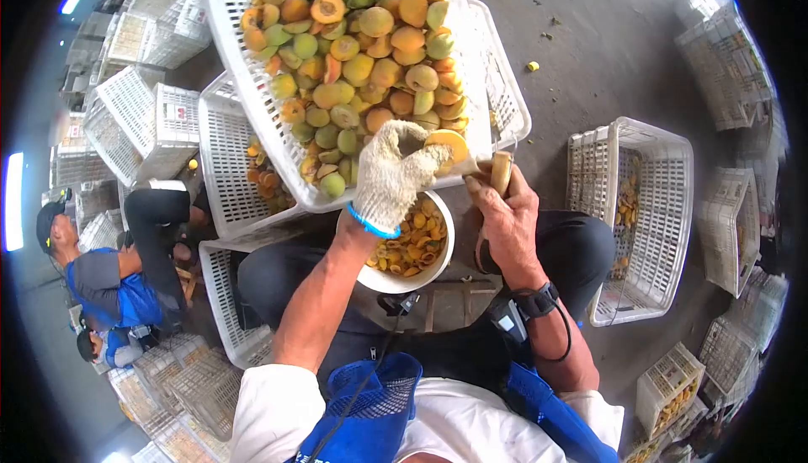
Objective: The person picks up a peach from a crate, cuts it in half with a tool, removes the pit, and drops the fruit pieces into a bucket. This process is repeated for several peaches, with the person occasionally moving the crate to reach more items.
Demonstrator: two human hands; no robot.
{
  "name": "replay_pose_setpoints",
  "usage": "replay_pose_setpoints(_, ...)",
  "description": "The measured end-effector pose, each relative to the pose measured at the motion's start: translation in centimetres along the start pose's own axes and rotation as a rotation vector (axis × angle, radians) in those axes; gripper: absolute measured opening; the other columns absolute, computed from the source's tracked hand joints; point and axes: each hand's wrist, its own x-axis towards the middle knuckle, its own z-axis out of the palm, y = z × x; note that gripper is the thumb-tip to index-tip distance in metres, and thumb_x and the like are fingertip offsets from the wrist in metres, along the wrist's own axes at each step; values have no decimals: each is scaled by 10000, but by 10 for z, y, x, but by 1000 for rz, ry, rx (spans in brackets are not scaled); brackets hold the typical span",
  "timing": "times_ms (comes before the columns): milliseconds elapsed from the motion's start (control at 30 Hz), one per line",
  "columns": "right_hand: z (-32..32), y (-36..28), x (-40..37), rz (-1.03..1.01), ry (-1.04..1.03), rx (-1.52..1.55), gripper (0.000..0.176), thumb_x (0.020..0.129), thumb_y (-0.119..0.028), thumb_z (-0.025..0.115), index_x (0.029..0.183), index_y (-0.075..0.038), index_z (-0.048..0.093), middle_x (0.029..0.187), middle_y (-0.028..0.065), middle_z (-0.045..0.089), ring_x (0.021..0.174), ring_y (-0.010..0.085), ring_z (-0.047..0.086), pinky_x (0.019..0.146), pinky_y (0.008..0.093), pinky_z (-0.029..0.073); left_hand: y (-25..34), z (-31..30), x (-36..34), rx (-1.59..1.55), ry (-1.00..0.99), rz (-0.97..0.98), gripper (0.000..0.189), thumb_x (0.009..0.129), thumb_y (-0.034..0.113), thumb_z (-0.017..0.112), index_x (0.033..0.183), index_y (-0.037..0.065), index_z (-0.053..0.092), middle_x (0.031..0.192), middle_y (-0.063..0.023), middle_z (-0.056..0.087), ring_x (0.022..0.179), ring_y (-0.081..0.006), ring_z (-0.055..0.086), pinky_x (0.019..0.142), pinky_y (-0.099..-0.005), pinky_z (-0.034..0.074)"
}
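Note:
My left hand [396, 177], in a knitted glove with a blue cuff, pinches an orange-yellow fruit piece [449, 145] between thumb and fingers. Close on its right, my bare right hand [507, 210] is closed round the wooden handle [501, 173] of a small tool. The tool's tip is near the fruit; whether they touch is unclear. Above my hands, a white crate [244, 84] holds a heap of green and orange fruit [358, 67], many pieces cut open. Below, between my knees, a white bucket [449, 248] contains orange fruit pieces [406, 248].
At the right stands a white crate [652, 295] with some fruit inside. Other crates [227, 151] are under and left of the heaped one. Two people [109, 282] sit at the left among stacked crates [177, 114]. A yellow piece [533, 66] lies on the floor.

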Motion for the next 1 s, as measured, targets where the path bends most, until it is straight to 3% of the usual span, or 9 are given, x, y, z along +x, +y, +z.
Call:
replay_pose_setpoints(333,60,-19,2,0,-187,-7,230,948,-131,788,1098,-6,665,932,27,704,825,88,622,695,273,517,-1,-55,-35,-72,1,224,324,1086,258,627,1263,-12,656,1102,-61,718,1030,-132,652,935,-303,533)
replay_pose_setpoints(467,83,-18,14,-231,-338,-408,257,900,-114,810,1043,28,650,878,93,685,779,163,602,710,345,518,-10,-82,-32,-79,-257,15,503,1147,399,443,1371,-13,627,1231,-92,711,1089,-134,659,977,-334,538)
replay_pose_setpoints(533,92,-23,18,-253,-335,-662,255,909,-125,795,1028,30,632,862,111,671,766,166,590,712,348,516,-17,-87,-35,388,-164,592,538,1137,430,448,1382,-27,594,1241,-118,697,1166,-263,676,1013,-377,537)
replay_pose_setpoints(600,103,-34,13,-258,-238,-515,227,943,-128,741,1029,36,609,795,139,651,706,201,605,659,362,507,-19,-91,-33,373,-59,590,585,1130,485,417,1365,-16,608,1115,-124,725,976,-264,732,844,-358,608)
replay_pose_setpoints(667,99,-44,7,-233,-220,-590,210,954,-120,721,1043,36,612,781,135,658,692,203,618,633,367,505,-17,-99,-29,-555,-119,-68,575,1118,497,439,1337,0,627,1009,-108,734,742,-187,717,620,-302,609)
replay_pose_setpoints(733,100,-26,1,-490,-299,-632,217,948,-60,670,1134,24,597,780,189,692,706,338,704,635,430,527,-27,-102,-24,-399,-17,19,575,1117,504,437,1326,7,636,989,-102,732,714,-171,704,584,-287,594)
replay_pose_setpoints(833,108,-24,-24,-270,-368,-759,285,923,-55,672,1163,38,550,813,323,660,834,564,648,696,527,537,-33,-94,-21,-75,158,234,580,1113,522,434,1307,21,652,965,-90,730,730,-141,691,541,-246,565)
replay_pose_setpoints(933,112,-9,-26,-279,-356,-914,253,872,-45,679,1009,33,481,767,340,640,807,560,654,696,572,533,-13,-84,-31,-665,116,-68,580,1113,523,435,1312,21,648,986,-84,732,814,-155,700,619,-255,581)
replay_pose_setpoints(1000,113,-5,-26,-282,-344,-960,264,861,-37,679,1011,35,473,768,339,641,803,561,652,698,582,532,-18,-82,-31,-638,108,-52,584,1118,525,420,1309,21,645,1007,-82,736,868,-179,705,731,-298,596)
